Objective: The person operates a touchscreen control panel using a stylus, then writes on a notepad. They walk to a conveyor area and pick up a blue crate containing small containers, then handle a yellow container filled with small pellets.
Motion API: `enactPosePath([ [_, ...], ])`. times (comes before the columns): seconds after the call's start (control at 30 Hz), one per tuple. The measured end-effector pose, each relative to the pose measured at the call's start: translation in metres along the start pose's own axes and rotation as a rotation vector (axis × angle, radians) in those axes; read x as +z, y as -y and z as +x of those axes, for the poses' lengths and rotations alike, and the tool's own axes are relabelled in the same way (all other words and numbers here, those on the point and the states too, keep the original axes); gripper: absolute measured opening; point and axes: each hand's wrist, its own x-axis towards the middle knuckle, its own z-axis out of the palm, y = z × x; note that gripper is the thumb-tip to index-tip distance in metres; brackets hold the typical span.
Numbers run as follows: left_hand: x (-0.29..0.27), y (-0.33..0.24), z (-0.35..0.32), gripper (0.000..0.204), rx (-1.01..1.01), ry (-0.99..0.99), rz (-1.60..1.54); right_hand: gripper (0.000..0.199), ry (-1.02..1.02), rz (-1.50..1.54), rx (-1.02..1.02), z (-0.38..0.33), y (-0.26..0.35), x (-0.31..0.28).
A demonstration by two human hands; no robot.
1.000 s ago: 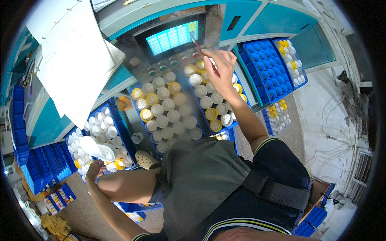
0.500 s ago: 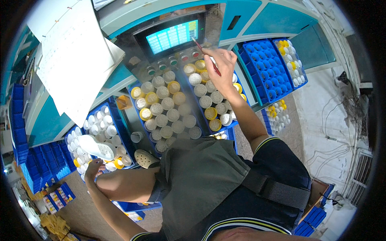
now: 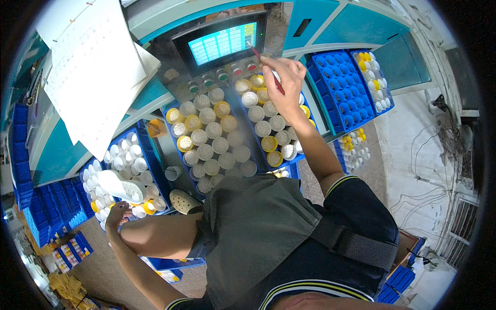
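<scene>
Looking straight down past the grey apron (image 3: pixel 261 225), you get the left hand (image 3: pixel 119 213) first: loosely curled beside the bare knee (image 3: pixel 137 238), near a white clog (image 3: pixel 122 187). Honestly can't tell if anything's tucked in those fingers. A bit further out, blue trays (image 3: pixel 154 157) hold rows of white and yellow cups (image 3: pixel 205 152). Above the right-hand cups, the right hand (image 3: pixel 285 81) grips a dark red pen (image 3: pixel 280 87), and that's the bit that matters. Its tip is over the right side of the lit screen (image 3: pixel 219 41) at the far end; can't tell if it's actually touching.

For tapping like this, I'd keep the grip light and poke one cell squarely, cos those cells look small and a slanted tip could easily catch the one beside it. Also mind the row of buttons (image 3: pixel 222 75) just below; a drooping wrist might bump the red ones. White sheets (image 3: pixel 98 82) hang at far left, well apart from the pen.
</scene>
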Motion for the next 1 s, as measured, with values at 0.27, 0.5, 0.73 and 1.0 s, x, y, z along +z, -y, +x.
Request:
enactPosePath([
  [0.27,0.002,-0.009,-0.006,0.051,0.020,-0.004,-0.013,0.022,0.080,0.097,-0.071,-0.002,0.013,0.013],
  [0.5,0.004,-0.004,-0.008,0.044,0.016,-0.033,-0.008,0.026,0.098,0.082,-0.095,0.002,0.020,0.016],
  [0.73,0.000,-0.003,-0.004,0.056,0.005,0.001,-0.014,0.022,0.067,0.071,-0.087,0.000,0.016,0.015],
  [1.0,0.004,-0.014,-0.010,0.053,0.000,-0.023,0.011,0.020,-0.007,0.043,-0.055,0.010,0.005,0.005],
])
